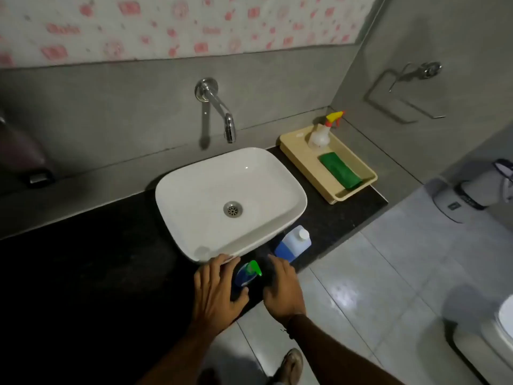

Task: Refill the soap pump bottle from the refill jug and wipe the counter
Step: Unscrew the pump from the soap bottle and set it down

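Nearest, at the front edge of the dark desk [116, 262], the left hand [216, 290] lies spread and flat, thumb reaching toward the soap pump bottle [246, 274]. The right hand [280, 290] flanks the bottle's other side, fingers loosely curved and gripping nothing visible. The bottle stands between them, likely light, smooth plastic and slippery; hold the body and twist at the green collar. Just beyond, the refill jug [293, 243], part full, looks heavier. The green cloth [340, 170] waits in the tray [294, 151].
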`<state>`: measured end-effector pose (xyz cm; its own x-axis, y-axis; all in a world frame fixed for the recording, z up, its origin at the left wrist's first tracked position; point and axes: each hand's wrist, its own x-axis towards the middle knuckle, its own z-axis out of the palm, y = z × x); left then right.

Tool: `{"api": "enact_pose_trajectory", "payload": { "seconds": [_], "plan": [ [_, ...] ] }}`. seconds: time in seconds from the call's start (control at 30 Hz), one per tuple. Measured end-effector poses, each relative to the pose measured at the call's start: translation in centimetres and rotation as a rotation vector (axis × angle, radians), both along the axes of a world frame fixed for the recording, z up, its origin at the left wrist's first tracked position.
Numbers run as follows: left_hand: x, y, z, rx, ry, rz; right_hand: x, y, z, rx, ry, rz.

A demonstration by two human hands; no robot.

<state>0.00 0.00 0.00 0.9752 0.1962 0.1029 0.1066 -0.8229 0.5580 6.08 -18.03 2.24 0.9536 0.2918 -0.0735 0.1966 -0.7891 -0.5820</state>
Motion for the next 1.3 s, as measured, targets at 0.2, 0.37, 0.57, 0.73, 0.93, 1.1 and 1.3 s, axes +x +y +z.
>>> {"api": "enact_pose_trajectory", "payload": {
  "seconds": [0.2, 0.37, 0.57, 0.73, 0.93, 1.1, 1.3],
  "plan": [
    [-1.2, -1.0, -2.7, -0.160, 0.012, 0.033, 0.1, 2.8, -0.3, 0.064, 0.069, 0.029],
    [1.9, -3.1, -2.7, -0.473, 0.108, 0.275, 0.4, 4.1, -0.7, 0.102, 0.047, -0.080],
    [3.1, -4.0, -0.6, -0.501, 0.036, 0.394, 1.3, 4.3, 2.0, 0.274, -0.019, -0.212],
    [4.0, -2.8, 4.3, -0.472, -0.096, 0.241, 3.0, 3.8, 7.8, 0.486, -0.050, -0.145],
    [4.8, -0.5, 9.7, -0.373, -0.136, 0.033, 5.4, 1.6, 14.9, 0.465, 0.129, 0.225],
    [4.4, -0.3, 12.3, -0.378, -0.227, 0.072, 6.3, 0.5, 17.2, 0.633, 0.069, 0.195],
    [3.6, -0.7, 14.1, -0.347, -0.245, 0.036, 5.0, 1.0, 18.6, 0.564, 0.014, 0.244]
  ]
}}
